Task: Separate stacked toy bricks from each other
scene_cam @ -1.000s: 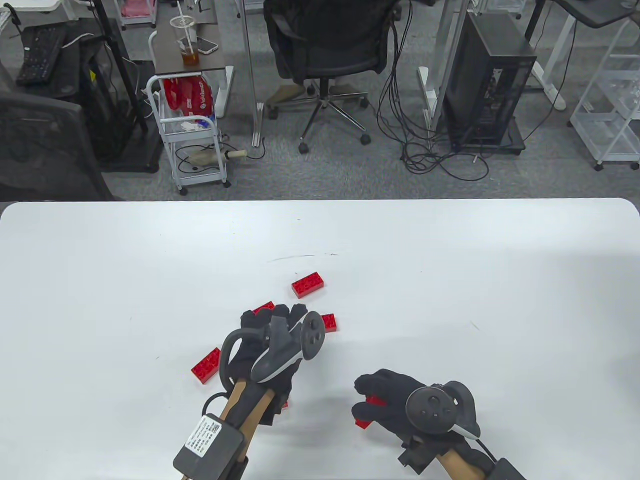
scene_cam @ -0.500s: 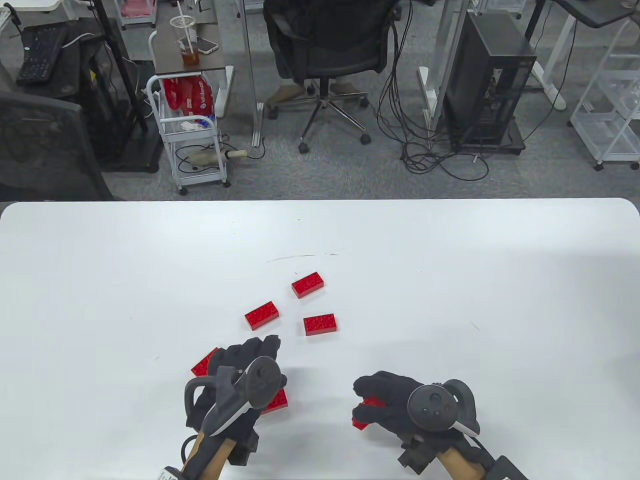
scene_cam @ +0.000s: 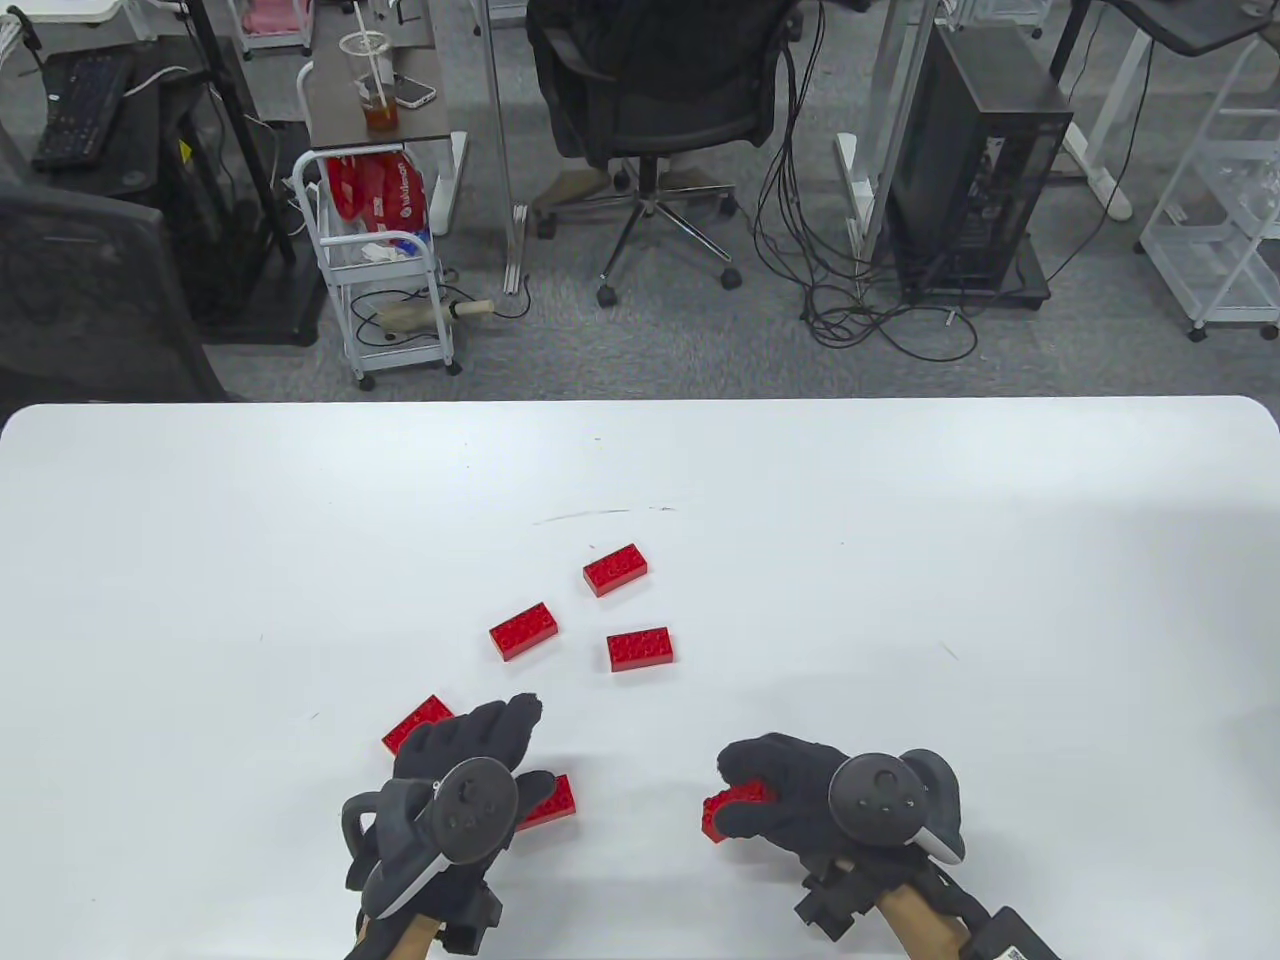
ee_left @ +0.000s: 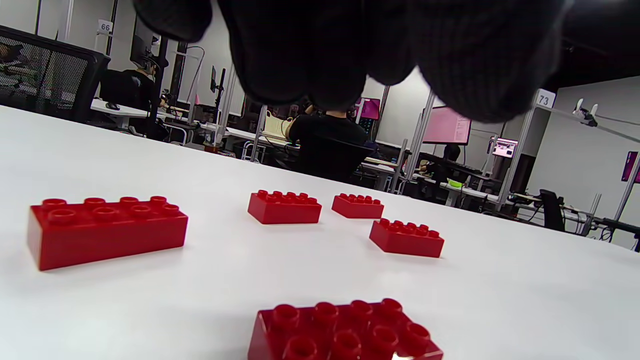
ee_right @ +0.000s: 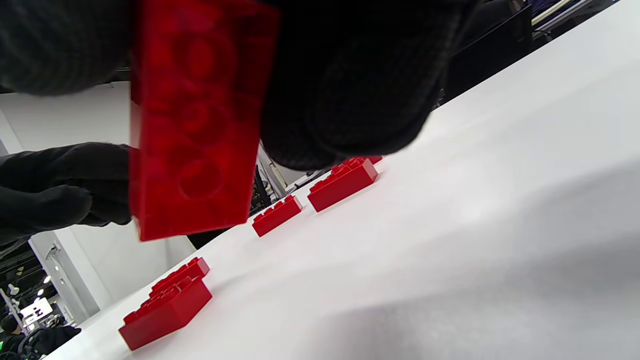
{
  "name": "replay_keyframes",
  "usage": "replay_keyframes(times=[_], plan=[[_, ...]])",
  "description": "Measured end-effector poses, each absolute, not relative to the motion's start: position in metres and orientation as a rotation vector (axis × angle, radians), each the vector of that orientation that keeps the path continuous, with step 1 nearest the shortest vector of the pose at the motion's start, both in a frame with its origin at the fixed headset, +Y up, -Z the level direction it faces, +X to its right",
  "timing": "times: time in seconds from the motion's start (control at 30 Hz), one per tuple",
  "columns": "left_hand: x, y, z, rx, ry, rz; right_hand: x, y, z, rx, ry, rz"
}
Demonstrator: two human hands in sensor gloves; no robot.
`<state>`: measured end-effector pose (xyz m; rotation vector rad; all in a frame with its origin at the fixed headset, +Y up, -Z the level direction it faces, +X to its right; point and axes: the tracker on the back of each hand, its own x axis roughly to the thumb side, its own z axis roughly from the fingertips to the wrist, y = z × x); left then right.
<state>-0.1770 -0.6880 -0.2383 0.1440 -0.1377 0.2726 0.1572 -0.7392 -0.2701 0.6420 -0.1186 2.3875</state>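
Several red toy bricks lie apart on the white table (scene_cam: pixel 900 560). Three lie in the middle (scene_cam: pixel 615 570), (scene_cam: pixel 524 630), (scene_cam: pixel 640 648). One brick (scene_cam: pixel 415 722) lies left of my left hand (scene_cam: pixel 510 725), and another (scene_cam: pixel 548 800) lies half under it. My left hand hovers with fingers stretched out and holds nothing; its fingers (ee_left: pixel 325 50) hang above the bricks in the left wrist view. My right hand (scene_cam: pixel 760 800) grips a red brick (scene_cam: pixel 728 805) just above the table. The right wrist view shows that brick's underside (ee_right: pixel 195 120).
The loose bricks show in the left wrist view (ee_left: pixel 107 230), (ee_left: pixel 285 207), (ee_left: pixel 406 237), (ee_left: pixel 345 332) and the right wrist view (ee_right: pixel 165 310), (ee_right: pixel 342 182). An office chair (scene_cam: pixel 650 90) and a computer tower (scene_cam: pixel 975 170) stand beyond the table's far edge.
My left hand has drawn back from the middle bricks toward the near edge, uncovering two of them. My right hand has kept its brick and shifted it slightly.
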Motion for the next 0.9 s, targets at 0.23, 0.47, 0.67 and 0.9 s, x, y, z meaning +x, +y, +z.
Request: replay_keyframes(times=[0.23,0.47,0.67,0.9], plan=[[-0.194,-0.689,-0.240,0.154,-0.135,0.352,0.155,-0.737,-0.280,0.574,-0.163,2.492],[-0.204,-0.696,-0.249,0.107,-0.125,0.384,0.136,-0.735,-0.295,0.521,-0.146,2.560],[-0.200,-0.699,-0.250,0.101,-0.145,0.374,0.108,-0.731,-0.310,0.503,-0.151,2.674],[-0.205,-0.700,-0.253,0.088,-0.144,0.413,0.075,-0.730,-0.323,0.514,-0.075,2.785]])
